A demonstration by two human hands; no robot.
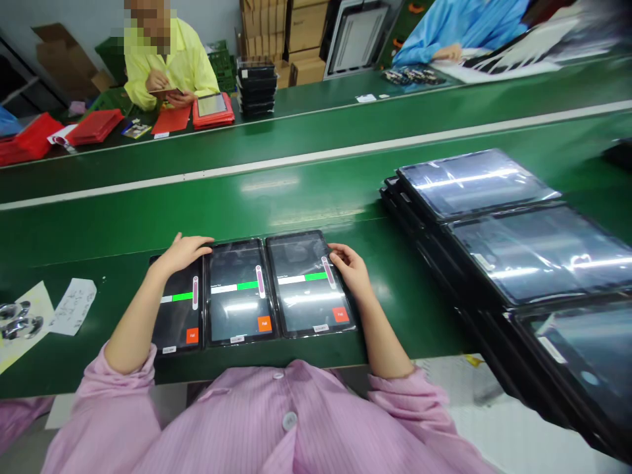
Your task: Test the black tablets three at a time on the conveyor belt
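Observation:
Three black tablets lie side by side on the green bench in front of me: a left tablet (pixel 175 316), a middle tablet (pixel 237 263) and a right tablet (pixel 299 253). Their lit screens each show a white-and-green bar and an orange-red "Fail" box. My left hand (pixel 185 252) lies over the top of the left tablet, fingers stretched toward the middle one. At the right tablet's outer edge, my right hand (pixel 351 270) has bent fingers and a thumb closed on its upper right side.
Stacks of film-covered tablets (pixel 538 250) stand at the right, reaching past the bench edge. A handwritten paper slip (pixel 74 306) and a yellowish sheet (pixel 37 339) with shiny round pieces lie left. Across a white divider strip (pixel 276 158), two people handle items; red sleeves (pixel 96 126) lie there.

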